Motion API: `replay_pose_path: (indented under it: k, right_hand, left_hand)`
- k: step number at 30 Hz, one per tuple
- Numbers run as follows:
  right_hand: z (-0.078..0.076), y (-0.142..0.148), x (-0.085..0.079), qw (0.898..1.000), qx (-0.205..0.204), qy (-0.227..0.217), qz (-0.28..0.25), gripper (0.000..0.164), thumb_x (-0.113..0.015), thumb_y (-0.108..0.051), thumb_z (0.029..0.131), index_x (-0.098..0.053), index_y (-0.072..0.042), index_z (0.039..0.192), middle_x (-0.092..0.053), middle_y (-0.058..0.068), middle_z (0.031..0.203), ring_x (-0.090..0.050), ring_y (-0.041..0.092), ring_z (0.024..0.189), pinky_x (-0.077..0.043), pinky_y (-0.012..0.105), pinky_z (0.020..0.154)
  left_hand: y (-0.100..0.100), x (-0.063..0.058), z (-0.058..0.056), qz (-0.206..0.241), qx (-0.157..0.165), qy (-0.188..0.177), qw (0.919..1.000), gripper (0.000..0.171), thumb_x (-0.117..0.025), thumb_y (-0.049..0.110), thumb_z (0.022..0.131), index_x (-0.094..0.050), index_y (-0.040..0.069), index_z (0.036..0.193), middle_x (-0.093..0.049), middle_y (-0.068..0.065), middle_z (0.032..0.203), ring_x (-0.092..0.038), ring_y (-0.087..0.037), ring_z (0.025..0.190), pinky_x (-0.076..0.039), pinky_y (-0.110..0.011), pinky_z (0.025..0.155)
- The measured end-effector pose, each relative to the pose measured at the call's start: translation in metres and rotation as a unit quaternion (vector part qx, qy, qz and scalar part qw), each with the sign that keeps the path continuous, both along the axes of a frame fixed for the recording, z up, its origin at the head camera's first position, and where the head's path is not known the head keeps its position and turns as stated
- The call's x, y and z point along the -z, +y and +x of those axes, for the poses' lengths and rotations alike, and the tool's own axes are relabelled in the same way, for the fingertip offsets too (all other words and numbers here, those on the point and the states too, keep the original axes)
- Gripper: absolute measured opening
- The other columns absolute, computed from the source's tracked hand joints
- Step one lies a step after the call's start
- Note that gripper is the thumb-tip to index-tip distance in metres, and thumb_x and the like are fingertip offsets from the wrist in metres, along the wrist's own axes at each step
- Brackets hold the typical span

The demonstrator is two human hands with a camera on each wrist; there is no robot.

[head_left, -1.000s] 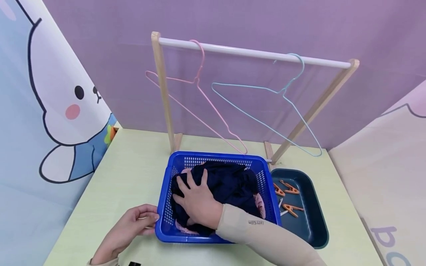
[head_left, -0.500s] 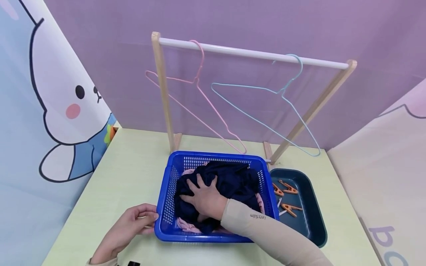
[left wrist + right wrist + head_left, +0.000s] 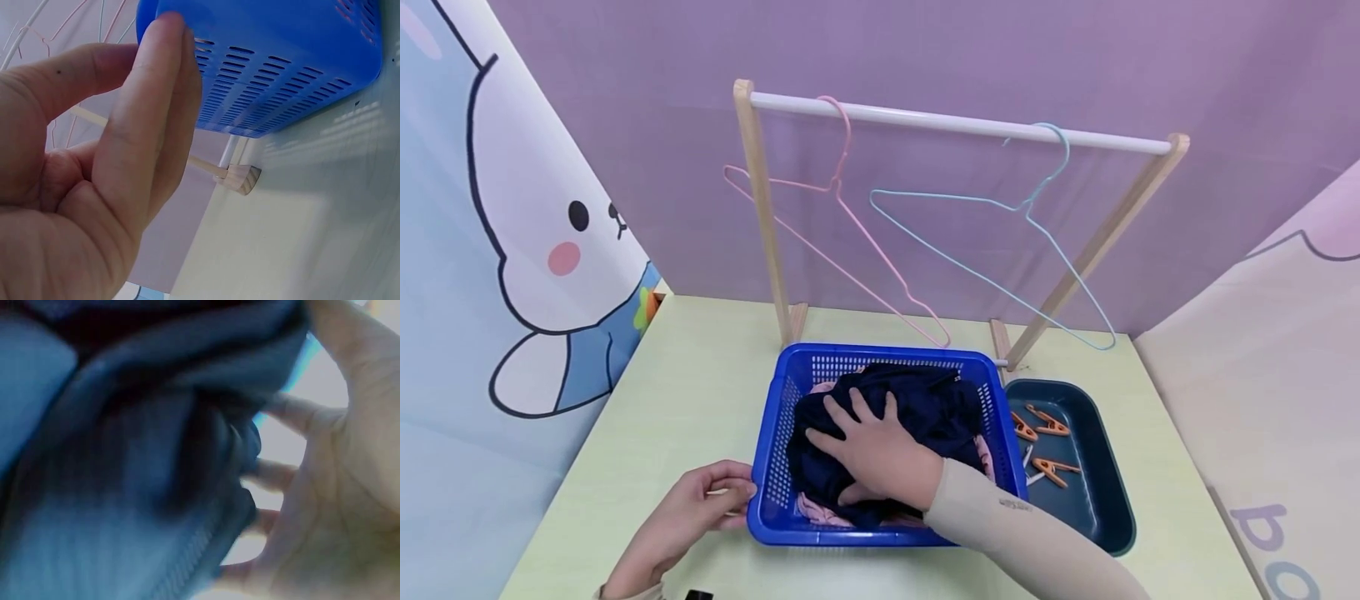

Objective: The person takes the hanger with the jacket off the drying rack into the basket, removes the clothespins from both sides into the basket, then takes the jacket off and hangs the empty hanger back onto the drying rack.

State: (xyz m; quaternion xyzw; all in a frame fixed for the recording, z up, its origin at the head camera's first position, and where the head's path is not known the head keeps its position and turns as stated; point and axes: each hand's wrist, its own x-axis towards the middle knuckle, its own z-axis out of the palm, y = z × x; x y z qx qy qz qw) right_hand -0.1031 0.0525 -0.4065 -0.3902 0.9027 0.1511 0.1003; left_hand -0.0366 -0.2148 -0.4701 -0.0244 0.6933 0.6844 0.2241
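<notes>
A blue plastic basket (image 3: 765, 467) with slotted walls stands on the table. Dark navy clothing (image 3: 932, 408) is heaped inside it, over pink fabric (image 3: 823, 510). My right hand (image 3: 883, 454) rests on the navy heap with its fingers spread. Seen from the right wrist, the navy clothing (image 3: 125, 487) hangs in folds against the fingers, blurred. At the basket's left side, my left hand (image 3: 707, 504) pinches the rim between thumb and fingers. The left wrist view shows these fingers (image 3: 147, 106) at the edge of the basket (image 3: 281, 50).
Behind the basket, a wooden rack with a white bar (image 3: 955, 125) carries a pink hanger (image 3: 880, 246) and a light blue hanger (image 3: 955, 197). Right of the basket sits a dark green tray (image 3: 1108, 475) with several clothespins (image 3: 1052, 471). Printed curtains flank the table (image 3: 700, 375).
My right hand has slid to the right over the navy clothing, its fingers still spread. More pink fabric shows at the basket's front left. The left hand has stayed at the rim.
</notes>
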Motion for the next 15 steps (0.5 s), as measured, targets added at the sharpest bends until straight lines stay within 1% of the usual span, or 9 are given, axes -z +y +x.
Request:
replay_pose_path:
  k: [3, 7, 11, 15]
  right_hand:
    - [0.005, 0.016, -0.011, 0.999, -0.007, 0.016, -0.045, 0.093, -0.063, -0.072, 0.083, -0.023, -0.037, 0.159, -0.013, 0.009, 0.166, -0.018, 0.042, 0.147, -0.029, 0.073, 0.105]
    - [0.01, 0.041, -0.022, 0.995, 0.008, 0.031, -0.099, 0.093, -0.062, -0.071, 0.085, -0.021, -0.034, 0.16, -0.011, 0.01, 0.166, -0.015, 0.043, 0.148, -0.026, 0.074, 0.106]
    - [0.017, 0.065, -0.025, 0.987, 0.039, 0.034, -0.153, 0.093, -0.063, -0.069, 0.086, -0.022, -0.032, 0.16, -0.011, 0.011, 0.166, -0.015, 0.044, 0.148, -0.022, 0.076, 0.107]
    - [0.025, 0.086, -0.022, 0.98, 0.069, 0.033, -0.184, 0.093, -0.065, -0.069, 0.085, -0.024, -0.032, 0.16, -0.013, 0.011, 0.166, -0.016, 0.045, 0.147, -0.021, 0.077, 0.106]
  left_hand:
    - [0.0, -0.001, -0.001, -0.012, -0.003, 0.002, 0.9999, 0.042, -0.065, 0.014, 0.098, -0.052, -0.015, 0.126, -0.067, -0.016, 0.104, -0.07, -0.03, 0.092, -0.06, -0.042, 0.08]
    - [-0.001, 0.0, -0.002, -0.024, -0.004, 0.0, 0.9997, 0.039, -0.064, 0.011, 0.098, -0.053, -0.014, 0.125, -0.067, -0.016, 0.103, -0.07, -0.03, 0.091, -0.06, -0.042, 0.078]
    - [-0.001, 0.001, -0.001, -0.029, -0.005, -0.006, 0.9996, 0.037, -0.062, 0.01, 0.098, -0.054, -0.013, 0.125, -0.067, -0.015, 0.102, -0.07, -0.03, 0.091, -0.061, -0.041, 0.077]
    - [-0.001, 0.002, 0.001, -0.039, -0.006, -0.009, 0.9992, 0.037, -0.063, 0.011, 0.097, -0.055, -0.013, 0.124, -0.067, -0.015, 0.101, -0.07, -0.029, 0.09, -0.061, -0.041, 0.077]
